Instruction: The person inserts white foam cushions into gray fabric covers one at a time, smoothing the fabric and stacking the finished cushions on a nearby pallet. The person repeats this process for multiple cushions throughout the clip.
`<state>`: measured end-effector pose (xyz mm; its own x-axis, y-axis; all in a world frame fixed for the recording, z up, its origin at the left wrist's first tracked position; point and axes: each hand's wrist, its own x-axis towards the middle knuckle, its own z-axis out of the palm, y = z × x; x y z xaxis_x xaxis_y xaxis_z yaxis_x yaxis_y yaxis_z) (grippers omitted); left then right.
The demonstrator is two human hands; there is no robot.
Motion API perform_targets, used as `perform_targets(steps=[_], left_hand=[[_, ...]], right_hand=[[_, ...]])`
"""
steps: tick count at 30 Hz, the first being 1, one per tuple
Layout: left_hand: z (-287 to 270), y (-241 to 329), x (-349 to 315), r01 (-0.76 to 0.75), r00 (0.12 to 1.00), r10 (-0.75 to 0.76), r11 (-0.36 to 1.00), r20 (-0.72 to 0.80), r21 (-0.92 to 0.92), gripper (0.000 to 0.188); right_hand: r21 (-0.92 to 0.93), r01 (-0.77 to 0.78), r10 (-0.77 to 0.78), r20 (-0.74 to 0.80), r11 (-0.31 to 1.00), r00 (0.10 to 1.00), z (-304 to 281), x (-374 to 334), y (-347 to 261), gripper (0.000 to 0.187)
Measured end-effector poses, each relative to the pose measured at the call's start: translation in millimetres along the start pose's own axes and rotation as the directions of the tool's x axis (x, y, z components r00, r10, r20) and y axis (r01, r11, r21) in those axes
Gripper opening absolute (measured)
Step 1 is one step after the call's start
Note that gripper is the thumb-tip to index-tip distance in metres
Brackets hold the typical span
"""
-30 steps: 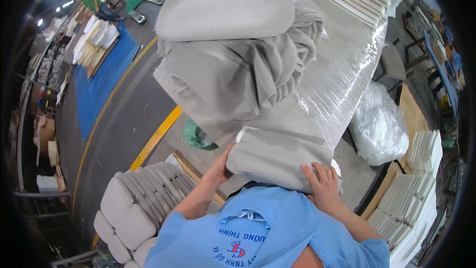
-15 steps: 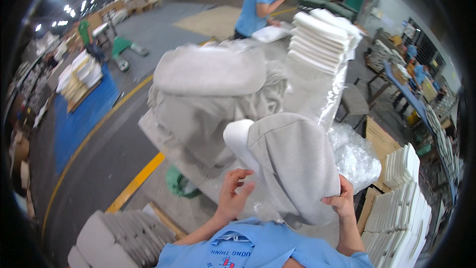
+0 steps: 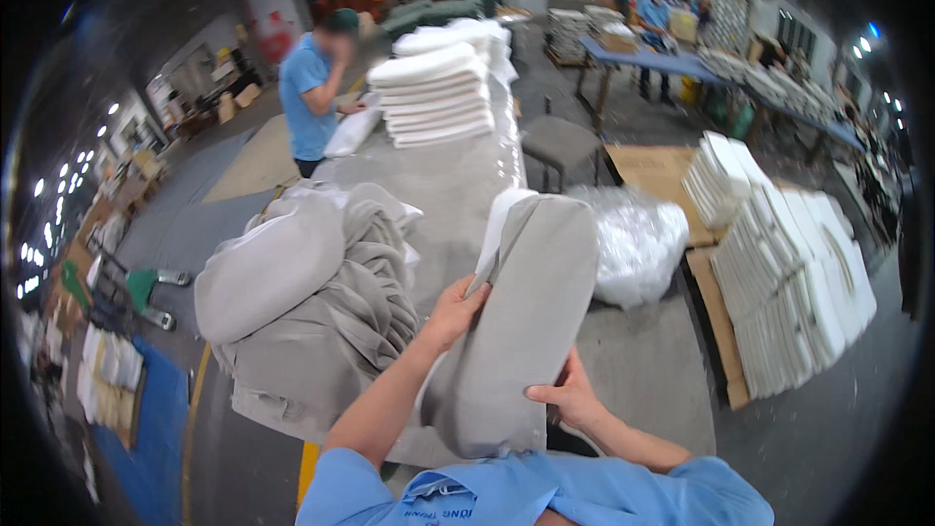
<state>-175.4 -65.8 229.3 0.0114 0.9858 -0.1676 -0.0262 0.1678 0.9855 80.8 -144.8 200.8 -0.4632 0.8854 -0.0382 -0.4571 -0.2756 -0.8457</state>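
Note:
A grey fabric cushion cover (image 3: 536, 302) stands tilted in front of me, partly pulled over a white foam pad (image 3: 499, 224) whose edge shows at the upper left. My left hand (image 3: 456, 312) is closed on the cover's left edge, about halfway up. Lower down on the other side, my right hand (image 3: 573, 394) grips the cover with its thumb on the front face; its other fingers are partly hidden behind the fabric. To the left, a heap of grey covers (image 3: 341, 302) lies on the table (image 3: 623, 360).
Stacked white pads (image 3: 433, 88) stand at the table's far end, where a co-worker (image 3: 310, 97) in blue bends over a white piece. Bundled clear plastic (image 3: 628, 244) lies right of the cover. More white pads (image 3: 779, 282) sit on cardboard (image 3: 653, 180) at the right, near a chair (image 3: 560, 141).
The head view has swung to the right. My left hand, earlier apart from the cover with fingers loosely bent, now grips its edge. The cover has turned narrower and more upright.

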Motion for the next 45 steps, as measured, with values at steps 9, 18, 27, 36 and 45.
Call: perform_targets(steps=[9,18,27,36,45], left_hand=[[8.0,-153.2,-34.8,0.461,0.824,-0.476,0.879,0.308,0.126,0.035],[15.5,-156.9,-27.9,-0.024,0.957,-0.189,0.704,0.219,0.71,0.033],[39.3,-147.4,3.9,0.482,0.801,-0.576,0.783,0.165,0.392,0.029],[56.4,-171.3,-18.1,0.409,0.912,-0.377,0.867,-0.163,0.284,0.02],[69.0,-140.7,-29.9,0.295,0.954,-0.271,0.93,-0.13,0.221,0.012]], right_hand=[[-0.324,-0.266,0.367,0.306,0.908,0.879,-41.2,-46.4,57.4,0.038],[-0.763,-0.403,0.269,-0.304,0.506,0.914,-165.2,33.0,3.4,0.016],[-0.981,0.094,0.567,0.176,0.171,0.805,-106.7,178.1,-2.1,0.024],[-0.917,0.204,0.585,0.379,0.344,0.717,-111.3,159.8,-3.6,0.015],[-0.907,0.262,0.515,0.406,0.33,0.755,-111.3,133.7,-25.8,0.022]])
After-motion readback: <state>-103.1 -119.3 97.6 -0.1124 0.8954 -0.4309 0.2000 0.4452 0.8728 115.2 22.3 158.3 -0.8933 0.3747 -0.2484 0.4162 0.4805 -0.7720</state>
